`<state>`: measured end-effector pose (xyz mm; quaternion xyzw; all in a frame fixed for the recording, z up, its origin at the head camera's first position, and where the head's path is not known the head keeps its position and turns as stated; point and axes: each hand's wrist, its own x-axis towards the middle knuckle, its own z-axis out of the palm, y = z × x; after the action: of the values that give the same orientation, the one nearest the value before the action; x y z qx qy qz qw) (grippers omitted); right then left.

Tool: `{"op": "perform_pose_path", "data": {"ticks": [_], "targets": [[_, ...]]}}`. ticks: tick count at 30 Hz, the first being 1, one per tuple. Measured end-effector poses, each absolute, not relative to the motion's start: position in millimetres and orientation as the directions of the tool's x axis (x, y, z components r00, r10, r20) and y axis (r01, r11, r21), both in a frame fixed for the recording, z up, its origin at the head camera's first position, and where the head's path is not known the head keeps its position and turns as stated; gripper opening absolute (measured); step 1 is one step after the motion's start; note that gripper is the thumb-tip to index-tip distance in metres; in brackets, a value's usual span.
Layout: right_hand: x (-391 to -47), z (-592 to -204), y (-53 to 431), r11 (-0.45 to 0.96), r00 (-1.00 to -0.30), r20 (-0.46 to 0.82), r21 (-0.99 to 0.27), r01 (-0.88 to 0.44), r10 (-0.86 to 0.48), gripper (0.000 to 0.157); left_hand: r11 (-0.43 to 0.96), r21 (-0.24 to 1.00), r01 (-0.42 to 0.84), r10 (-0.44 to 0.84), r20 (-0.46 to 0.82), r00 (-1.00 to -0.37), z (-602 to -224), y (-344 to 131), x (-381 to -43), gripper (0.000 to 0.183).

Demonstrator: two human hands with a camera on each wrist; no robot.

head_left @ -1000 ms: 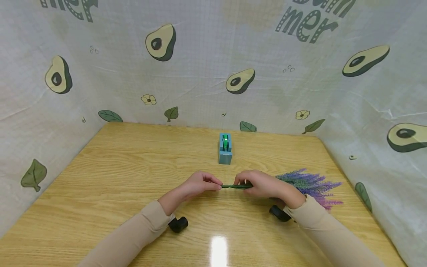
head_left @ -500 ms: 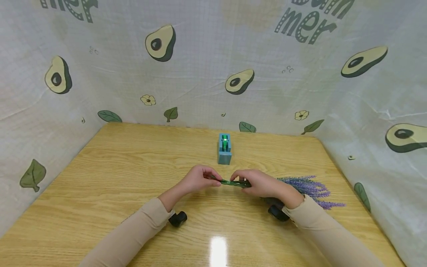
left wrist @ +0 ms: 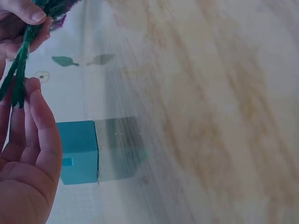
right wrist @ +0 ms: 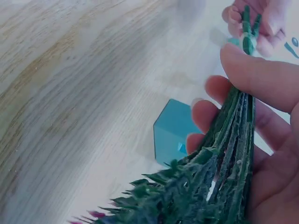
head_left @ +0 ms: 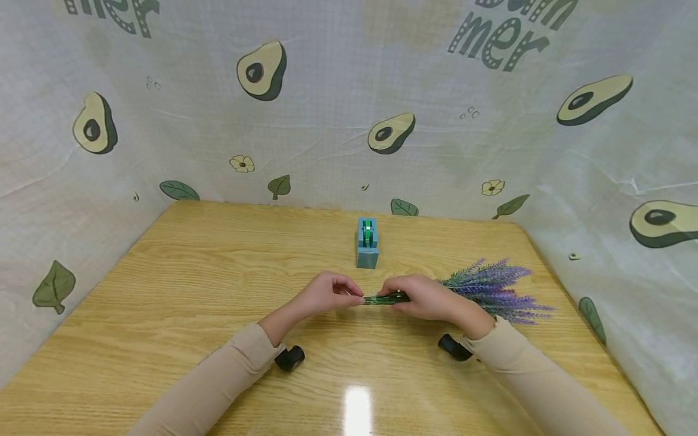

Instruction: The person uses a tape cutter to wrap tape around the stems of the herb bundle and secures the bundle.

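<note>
A bunch of artificial lavender lies sideways across both hands, its purple heads to the right and green stems to the left. My right hand grips the stems midway, thumb on one side and curled fingers on the other, as the right wrist view shows. With thumb and fingertips, my left hand pinches at the stem ends. A shiny band, like clear tape, goes round the stems near their ends. Part of the bunch is hidden behind my right hand.
Beyond the hands, a blue tape dispenser with a green roll stands on the wooden table. A cloth printed with avocados hangs at the back and both sides. Black wrist cameras sit under the sleeves.
The lavender bunch has turned in the hands, and its heads have shifted and now sit farther back. Pink heads at its near side are no longer seen. Both hands have moved only slightly.
</note>
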<state>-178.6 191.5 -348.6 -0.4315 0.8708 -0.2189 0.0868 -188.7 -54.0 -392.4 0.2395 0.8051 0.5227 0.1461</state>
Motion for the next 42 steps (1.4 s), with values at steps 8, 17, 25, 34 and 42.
{"op": "perform_pose_path", "data": {"ticks": [8,17,25,34,42], "targets": [[-179,-349,188,0.580,-0.639,0.015,-0.404,-0.707,-0.769,0.031,0.336,0.921,0.200,0.566,-0.027,-0.824,-391,-56,-192,0.010],[-184,-344,194,0.557,-0.597,-0.076,-0.470,-0.685,-0.799,0.044,0.362,0.885,0.292,0.560,0.044,-0.827,-394,-55,-193,0.015],[-190,-347,194,0.530,-0.563,-0.052,-0.420,-0.737,-0.825,0.042,0.392,0.831,0.394,0.606,0.089,-0.791,-395,-54,-196,0.008],[-192,-349,192,0.533,-0.569,0.014,-0.329,-0.779,-0.822,0.037,0.305,0.939,0.162,0.595,-0.056,-0.802,-391,-55,-200,0.013],[-191,-345,189,0.589,-0.609,-0.078,-0.377,-0.715,-0.789,0.034,0.363,0.922,0.138,0.532,-0.083,-0.842,-387,-54,-203,0.012]]}}
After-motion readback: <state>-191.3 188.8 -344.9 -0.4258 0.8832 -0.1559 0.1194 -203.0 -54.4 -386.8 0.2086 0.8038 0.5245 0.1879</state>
